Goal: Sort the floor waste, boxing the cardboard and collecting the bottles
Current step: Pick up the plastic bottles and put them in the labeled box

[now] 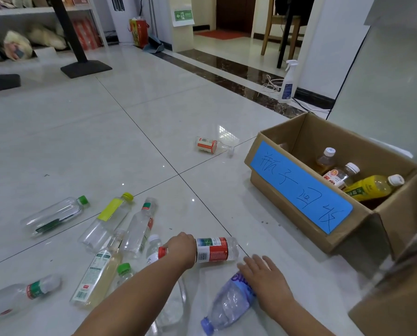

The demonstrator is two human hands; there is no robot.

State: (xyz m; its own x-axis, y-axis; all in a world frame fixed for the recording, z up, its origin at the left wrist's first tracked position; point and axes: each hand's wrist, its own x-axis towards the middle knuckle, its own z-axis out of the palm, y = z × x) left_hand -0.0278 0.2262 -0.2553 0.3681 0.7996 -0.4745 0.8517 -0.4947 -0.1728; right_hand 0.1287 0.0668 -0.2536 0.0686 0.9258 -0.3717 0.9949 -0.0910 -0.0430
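Note:
My left hand [181, 248] grips a clear bottle with a red and white label [213, 249] lying on the tile floor. My right hand [263, 275] rests with straight fingers on a crumpled bottle with a purple label and blue cap [229, 301]. To the right stands an open cardboard box with a blue paper sign [299, 190]; inside it lie three capped bottles, one of them yellow [370, 187]. Several empty clear bottles [120, 219] are scattered on the floor at the lower left. One more labelled bottle [212, 145] lies alone farther off.
A white spray bottle [286, 83] and a loose white cable stand by the dark floor strip at the back right. Black stand bases [86, 67] and shelves sit at the back left. Another cardboard box edge [396, 301] shows at the lower right.

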